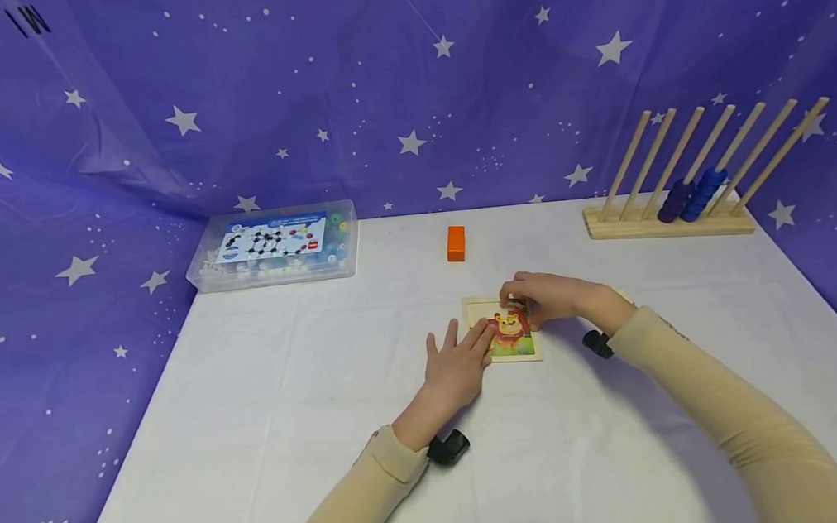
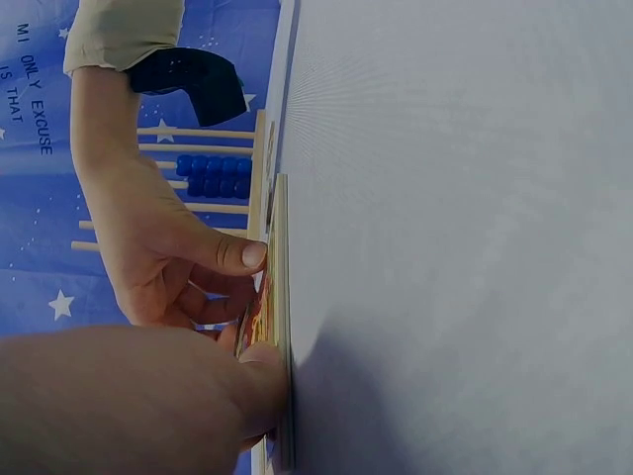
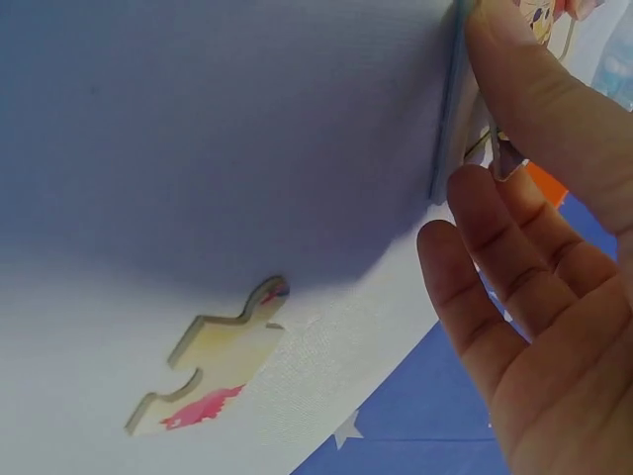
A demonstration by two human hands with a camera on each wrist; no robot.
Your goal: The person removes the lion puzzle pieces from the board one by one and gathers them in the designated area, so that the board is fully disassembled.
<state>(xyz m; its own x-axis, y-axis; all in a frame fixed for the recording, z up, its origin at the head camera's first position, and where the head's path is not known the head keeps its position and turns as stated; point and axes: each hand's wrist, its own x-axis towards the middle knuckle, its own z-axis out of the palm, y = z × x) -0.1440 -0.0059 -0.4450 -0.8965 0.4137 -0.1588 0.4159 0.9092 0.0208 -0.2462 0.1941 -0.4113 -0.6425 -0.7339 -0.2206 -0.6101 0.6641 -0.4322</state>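
Puzzle board (image 1: 517, 359) is flat on the bench (image 1: 252, 409), between my two hands, pale frame with a lion picture (image 1: 510, 330) in it.

Left grip (image 1: 459, 367): fingers spread, not pinching anything. Two of them lie on the left part of the picture, the other two point away over the white cloth.

Right grip (image 1: 552, 295): over the board's upper right corner, fingers bent round a tilted puzzle piece (image 3: 506, 156), thumb at the board's right edge. How firm that pinch is, I can't tell; the thumb hides part of it in the right wrist view.

One loose piece (image 3: 213, 366) lies flat on the bench, off the board, apart from my right fingers. Pale yellow, pink patch at one end.

Rest of the layout: orange block (image 1: 456, 244) beyond the board, well apart from both hands. Clear plastic box (image 1: 274, 276) at the far left, printed label on its lid. Wooden peg rack (image 1: 673, 225) at the far right, seven pegs, blue beads (image 1: 702, 195) stacked on two. Purple star-print backdrop (image 1: 345, 102) behind it all.
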